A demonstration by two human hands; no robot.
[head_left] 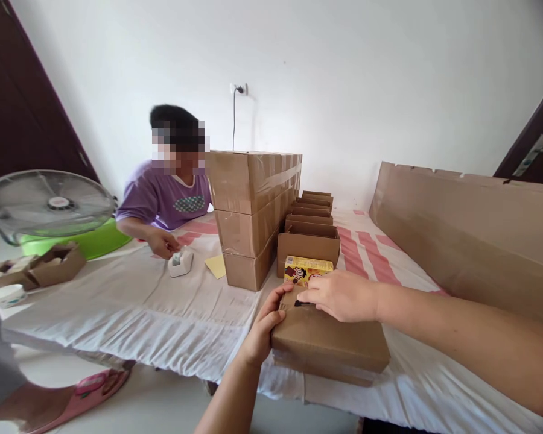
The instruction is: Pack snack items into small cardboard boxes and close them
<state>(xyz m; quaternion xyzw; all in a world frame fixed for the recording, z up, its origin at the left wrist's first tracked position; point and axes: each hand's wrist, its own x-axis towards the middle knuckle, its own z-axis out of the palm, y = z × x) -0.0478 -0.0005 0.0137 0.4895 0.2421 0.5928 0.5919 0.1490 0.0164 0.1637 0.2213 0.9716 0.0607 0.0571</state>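
Note:
A closed cardboard box [335, 340] lies flat near the front edge of the cloth-covered surface, with clear tape along its lower side. My left hand [263, 328] grips its left end, fingers over the top corner and thumb against the side. On top, my right hand [341, 295] is closed, its fingertips pressed together beside a small dark patch; whether that is a slot or an object between the fingers I cannot tell. Just behind the box stands a yellow printed carton [298, 271], partly hidden by my right hand.
Taped boxes [247, 238] are stacked left of centre. Open boxes [308, 247] stand in a row behind the carton. A person [163, 193] sits across, one hand by a white tape dispenser [181, 263]. A large cardboard sheet [470, 223] stands right; a fan [49, 202] stands left.

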